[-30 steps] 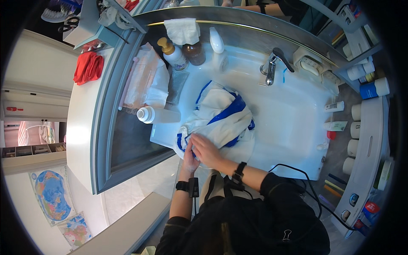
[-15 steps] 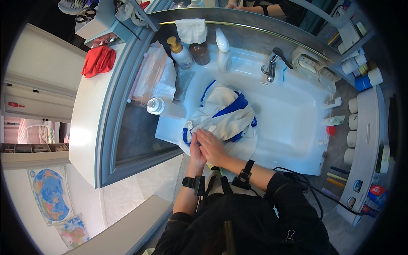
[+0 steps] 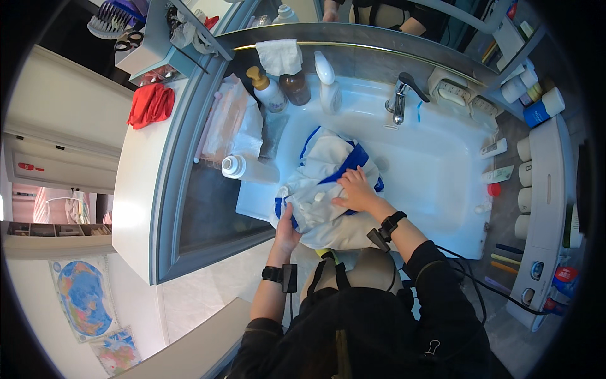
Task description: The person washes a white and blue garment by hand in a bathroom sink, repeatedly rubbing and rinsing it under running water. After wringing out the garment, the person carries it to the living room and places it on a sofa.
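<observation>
A bunched white garment with blue bands lies in the left part of the white sink, its near part draped at the front rim. My left hand is at the garment's near left edge, thumb on top and the other fingers partly hidden by cloth; it appears to grip that edge. Over the garment's right side, my right hand rests on the fabric near a blue band, its fingers apart. The garment's exact kind cannot be made out in its folds.
The sink has a chrome faucet at the back. An uncapped white bottle lies on the left ledge. Behind it stand a pump bottle, a brown bottle and a white spray bottle. Small tubes line the right rim.
My hands were together over the garment's near left part. They have come apart: the right moved right and farther onto the fabric, while the left stays at the near left edge.
</observation>
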### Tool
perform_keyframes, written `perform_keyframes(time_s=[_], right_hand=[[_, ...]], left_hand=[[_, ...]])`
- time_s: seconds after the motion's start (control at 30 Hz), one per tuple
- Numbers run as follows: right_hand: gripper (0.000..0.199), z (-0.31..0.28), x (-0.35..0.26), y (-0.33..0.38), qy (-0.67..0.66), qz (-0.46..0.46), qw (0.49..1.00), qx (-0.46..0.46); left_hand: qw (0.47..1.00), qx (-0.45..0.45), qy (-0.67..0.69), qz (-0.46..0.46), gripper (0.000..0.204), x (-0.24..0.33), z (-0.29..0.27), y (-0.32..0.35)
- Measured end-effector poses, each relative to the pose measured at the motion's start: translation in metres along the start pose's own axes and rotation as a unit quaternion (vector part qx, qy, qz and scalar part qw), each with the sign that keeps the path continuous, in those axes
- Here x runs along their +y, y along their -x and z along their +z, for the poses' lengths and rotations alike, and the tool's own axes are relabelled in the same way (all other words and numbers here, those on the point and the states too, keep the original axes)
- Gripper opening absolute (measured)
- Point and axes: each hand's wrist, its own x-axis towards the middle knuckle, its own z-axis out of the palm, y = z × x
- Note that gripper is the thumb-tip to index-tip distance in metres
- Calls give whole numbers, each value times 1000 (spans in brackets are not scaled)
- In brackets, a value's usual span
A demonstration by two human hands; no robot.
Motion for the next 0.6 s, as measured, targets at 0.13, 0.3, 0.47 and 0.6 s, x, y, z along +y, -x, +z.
perform_keyframes(time_s=[0.13, 0.3, 0.47, 0.6], right_hand=[[17, -7, 2, -5, -281, 88, 955, -28], [16, 4, -71, 3, -283, -17, 956, 71], [22, 31, -83, -28, -245, 29, 967, 60], [25, 37, -82, -33, -197, 130, 970, 53]], left_hand=[[998, 59, -24, 19, 49, -12, 5, -14], [994, -11, -49, 101, 41, -41, 14, -39], [993, 13, 109, 54, 32, -47, 25, -41], [990, 62, 101, 81, 39, -46, 34, -26]])
